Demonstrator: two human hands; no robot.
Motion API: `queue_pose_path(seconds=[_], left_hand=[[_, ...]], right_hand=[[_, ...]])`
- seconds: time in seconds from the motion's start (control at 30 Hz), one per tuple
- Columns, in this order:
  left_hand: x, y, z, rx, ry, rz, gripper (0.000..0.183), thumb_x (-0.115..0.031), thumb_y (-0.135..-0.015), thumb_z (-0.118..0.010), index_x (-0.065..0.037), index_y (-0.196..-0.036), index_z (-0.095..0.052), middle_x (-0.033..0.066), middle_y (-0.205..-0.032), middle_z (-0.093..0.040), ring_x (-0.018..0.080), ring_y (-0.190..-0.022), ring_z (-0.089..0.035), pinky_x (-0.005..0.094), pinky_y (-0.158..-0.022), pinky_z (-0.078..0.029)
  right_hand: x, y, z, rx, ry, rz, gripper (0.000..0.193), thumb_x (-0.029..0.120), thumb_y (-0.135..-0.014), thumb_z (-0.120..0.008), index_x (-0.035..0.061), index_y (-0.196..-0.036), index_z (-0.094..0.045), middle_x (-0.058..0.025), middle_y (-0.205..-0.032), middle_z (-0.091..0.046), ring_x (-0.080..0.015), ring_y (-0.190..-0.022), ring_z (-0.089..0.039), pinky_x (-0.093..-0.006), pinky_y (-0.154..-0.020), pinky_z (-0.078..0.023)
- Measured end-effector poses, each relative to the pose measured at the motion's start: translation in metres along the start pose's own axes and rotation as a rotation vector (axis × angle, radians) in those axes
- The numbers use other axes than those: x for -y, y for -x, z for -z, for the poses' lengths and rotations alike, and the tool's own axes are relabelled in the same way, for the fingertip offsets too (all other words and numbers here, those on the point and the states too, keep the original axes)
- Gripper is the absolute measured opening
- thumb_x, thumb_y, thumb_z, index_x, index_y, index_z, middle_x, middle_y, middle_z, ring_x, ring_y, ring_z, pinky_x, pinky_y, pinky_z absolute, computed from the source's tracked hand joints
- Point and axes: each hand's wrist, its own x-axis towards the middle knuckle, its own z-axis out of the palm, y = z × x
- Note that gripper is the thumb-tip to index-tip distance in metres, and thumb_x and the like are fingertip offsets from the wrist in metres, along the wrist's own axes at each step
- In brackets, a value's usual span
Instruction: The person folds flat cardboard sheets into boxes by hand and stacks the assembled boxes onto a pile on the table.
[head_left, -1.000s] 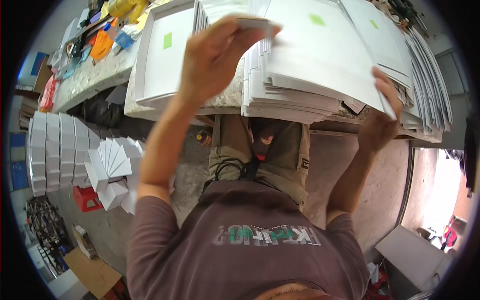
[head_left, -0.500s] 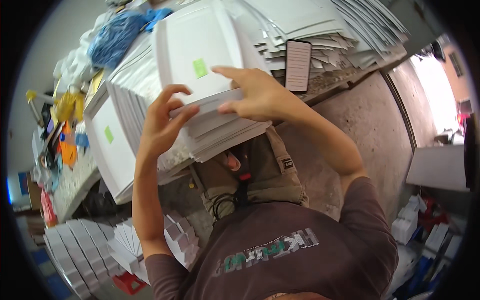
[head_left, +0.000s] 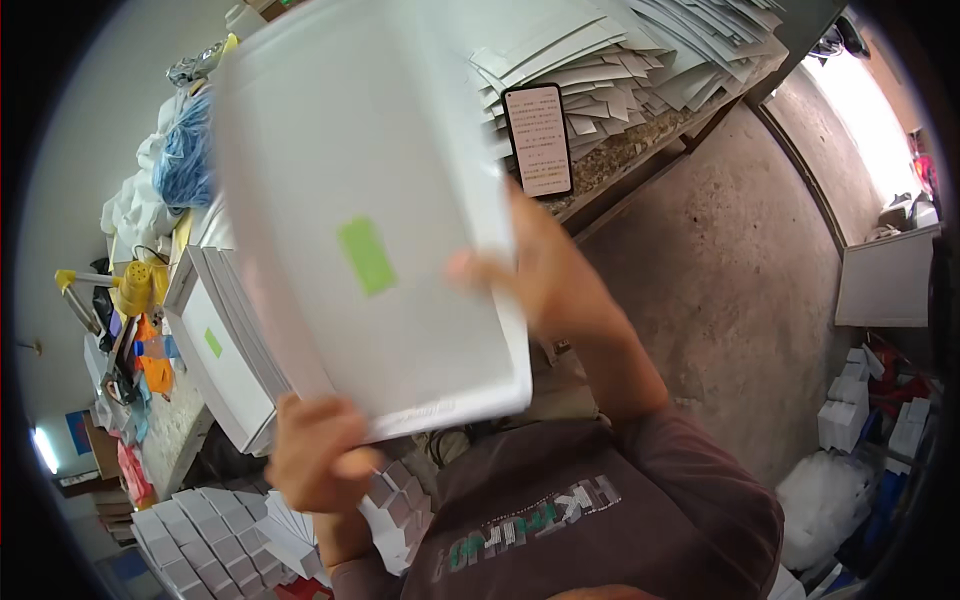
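A shallow white cardboard tray [head_left: 350, 150] with low folded walls is lifted and tilted toward me, slightly blurred. On its floor is a light green rectangular sticker [head_left: 367, 257]. My left hand [head_left: 322, 455] is closed at its near left corner, fingers blurred. My right hand [head_left: 545, 275] grips the right wall, thumb inside and the other fingers hidden behind. To the left, a row of similar white trays [head_left: 225, 350] stands on edge, the front one bearing a green sticker too. The lifted tray covers most of the bench in front of me.
A phone [head_left: 539, 140] with lines of text lies near the bench edge. Piles of flat white card [head_left: 620, 60] fill the far right. Blue plastic [head_left: 183, 155] and a yellow lamp [head_left: 133, 288] are on the left. Stacked white boxes [head_left: 200, 540] sit below.
The tray has come up off the bench toward me. My left hand has moved down to its near corner, and my right hand has shifted to its right wall.
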Motion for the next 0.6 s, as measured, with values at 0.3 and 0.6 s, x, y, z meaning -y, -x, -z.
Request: queue_pose_path(seconds=[0.3,0.6], left_hand=[[0.044,-0.153,-0.038,0.309,-0.278,0.372,0.071,-0.038,-0.079,-0.089,0.001,-0.127,-0.054,0.0172,-0.086,-0.073,0.0245,-0.071,-0.07,0.0386,-0.065,-0.057],[0.007,-0.09,-0.135,0.294,-0.376,-0.499,0.04,-0.013,-0.082,-0.077,-0.005,-0.121,-0.068,0.0056,-0.105,-0.072,0.0231,-0.104,-0.067,0.0464,-0.111,-0.045]], right_hand=[[-0.02,-0.076,0.049,-0.676,0.106,0.094,0.081,0.012,-0.09,-0.062,-0.008,-0.156,-0.02,-0.0263,-0.125,-0.051,-0.034,-0.1,-0.061,-0.0403,-0.086,-0.052],[-0.076,-0.056,0.09,-0.596,0.906,0.342,0.062,0.016,-0.087,-0.075,-0.0012,-0.141,-0.052,-0.0201,-0.13,-0.056,-0.0262,-0.115,-0.057,-0.0359,-0.092,-0.049]])
